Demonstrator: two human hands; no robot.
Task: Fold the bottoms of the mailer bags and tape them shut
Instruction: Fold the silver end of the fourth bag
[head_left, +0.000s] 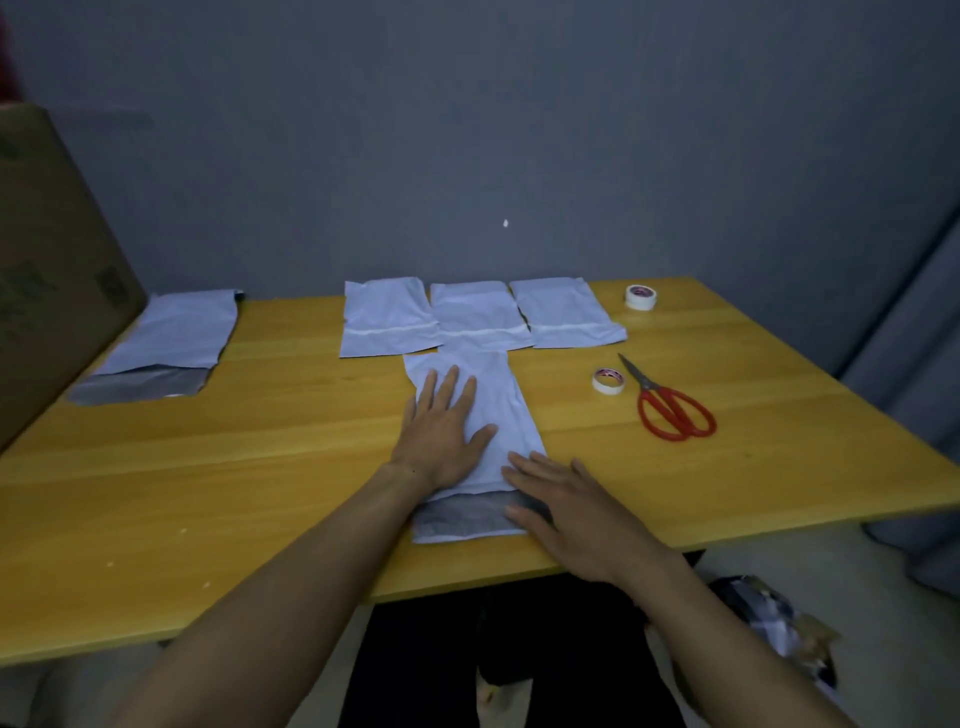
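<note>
The left hand (447, 431) lies flat on the bag (506, 410), fingers straight and slightly spread, pressing its left half. The right hand (566, 512) lies flat too, fingers straight and close together, over the bag's near right corner and the right end of the grey flap (462, 514). The bag lies flat on the table (260, 467), long axis running away from the person, flap end nearest. Its far end meets the middle of a row of three bags (480, 317), each with a white strip across it. To the right lie scissors (670, 405) with red handles and two tape rolls (609, 381), their red labels too small to read. Far left, another bag (171, 338) lies beside a box (47, 260) whose print is blurred.
</note>
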